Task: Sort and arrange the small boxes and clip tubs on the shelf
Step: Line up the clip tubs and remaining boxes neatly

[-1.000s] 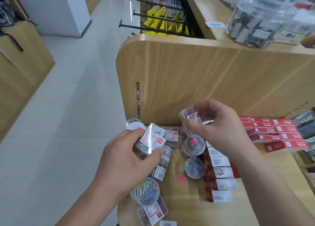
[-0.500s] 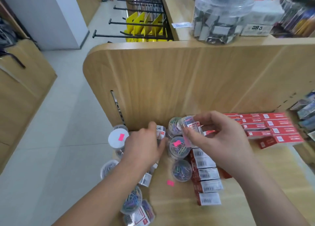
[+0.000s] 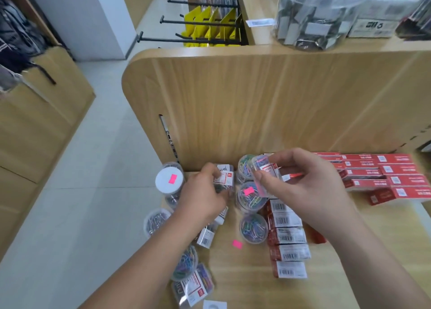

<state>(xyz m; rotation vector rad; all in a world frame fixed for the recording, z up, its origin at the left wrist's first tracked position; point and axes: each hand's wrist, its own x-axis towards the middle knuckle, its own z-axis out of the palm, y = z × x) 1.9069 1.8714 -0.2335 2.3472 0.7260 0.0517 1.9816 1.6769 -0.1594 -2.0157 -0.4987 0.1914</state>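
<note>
While the left hand (image 3: pixel 205 199) grips a labelled tub (image 3: pixel 224 180) at eleven o'clock on the shelf (image 3: pixel 235 283), best seat it upright, label forward; the right hand (image 3: pixel 305 187) pinches a clip tub (image 3: pixel 262 170) at twelve.

Both bare arms reach forward, side by side. The left hand (image 3: pixel 203 198) is palm down, its fingers curled round a small labelled tub (image 3: pixel 224 180). The right hand (image 3: pixel 305 187) is a bit higher, thumb and fingers pinching a clip tub (image 3: pixel 263 168)
</note>
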